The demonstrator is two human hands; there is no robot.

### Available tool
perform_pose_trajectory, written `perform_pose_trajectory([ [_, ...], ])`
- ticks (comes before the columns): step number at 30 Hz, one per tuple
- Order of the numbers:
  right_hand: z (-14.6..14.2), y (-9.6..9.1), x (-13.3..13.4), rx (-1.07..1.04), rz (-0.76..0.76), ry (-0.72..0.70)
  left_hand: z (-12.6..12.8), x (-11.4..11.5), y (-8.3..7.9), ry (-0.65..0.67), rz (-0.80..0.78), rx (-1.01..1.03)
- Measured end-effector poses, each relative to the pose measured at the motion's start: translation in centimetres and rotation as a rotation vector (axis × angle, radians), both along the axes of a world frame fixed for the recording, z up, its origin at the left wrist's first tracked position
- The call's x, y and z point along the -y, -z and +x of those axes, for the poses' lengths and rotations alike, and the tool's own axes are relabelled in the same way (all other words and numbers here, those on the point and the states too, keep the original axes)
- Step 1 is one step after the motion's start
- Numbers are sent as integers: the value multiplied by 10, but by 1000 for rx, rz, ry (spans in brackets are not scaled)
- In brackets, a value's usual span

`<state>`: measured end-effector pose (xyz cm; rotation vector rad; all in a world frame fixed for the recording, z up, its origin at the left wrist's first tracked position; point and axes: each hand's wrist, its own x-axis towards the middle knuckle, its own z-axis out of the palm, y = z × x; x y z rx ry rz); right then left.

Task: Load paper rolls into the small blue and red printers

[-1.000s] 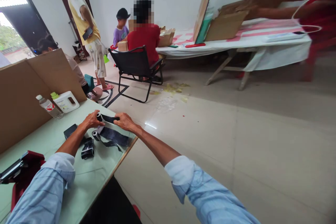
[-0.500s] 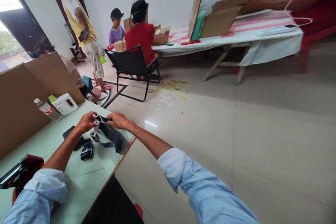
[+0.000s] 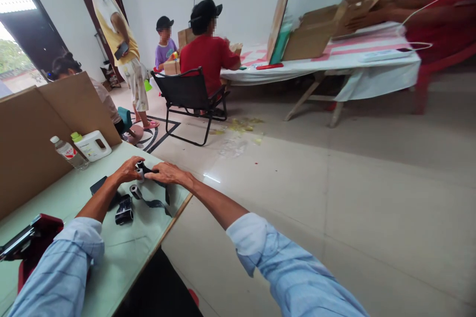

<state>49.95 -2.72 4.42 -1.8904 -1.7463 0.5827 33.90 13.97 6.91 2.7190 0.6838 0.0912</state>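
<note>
My left hand [image 3: 129, 170] curls its fingers round the upper end of a small roll of dark ribbon [image 3: 140, 173] with a pale core, over the pale green tabletop [image 3: 152, 230]. From the right, my right hand [image 3: 168, 174] reaches across to the same roll, with thumb and fingers closed at the dark strip; the fingertips are partly hidden. A second roll [image 3: 135, 191] stands just in front, its strip trailing toward the table edge. Nearer me lies a shiny black wrapped roll [image 3: 124, 210]. Behind my left forearm is a dark box [image 3: 98, 185], partly covered.
A clear bottle [image 3: 69, 151] and a white jug [image 3: 93, 146] stand by a cardboard panel [image 3: 33, 143]. A dark red device [image 3: 44, 237] sits at left. Beyond are a black folding chair [image 3: 182, 91], several people, and a cloth-covered table [image 3: 253, 77].
My right hand has moved left onto the roll, and the dark strips beneath it have shifted. My left hand has shifted slightly right. The person in red has raised an arm.
</note>
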Motion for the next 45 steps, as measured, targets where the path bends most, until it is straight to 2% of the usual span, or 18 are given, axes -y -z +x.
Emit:
perform_pose_trajectory([
  [3, -4, -1, 4, 49, -21, 22, -2, 6, -4, 14, 46, -31],
  [7, -12, -3, 14, 108, -31, 42, -19, 17, -13, 35, 81, -102],
  [12, -26, -11, 31, 150, -37, 1, -40, 26, -26, 51, 76, -190],
  [17, -34, -17, 42, 181, -44, -32, -46, 33, -33, 51, 86, -224],
  [26, -42, -11, 57, 186, -46, -40, -67, 58, -34, 112, 108, -222],
  [38, -46, -4, 62, 105, -23, -16, -82, 61, -31, 96, 99, -235],
  [45, -55, -11, 64, 131, 64, -9, -75, 58, -26, 93, 124, -237],
])
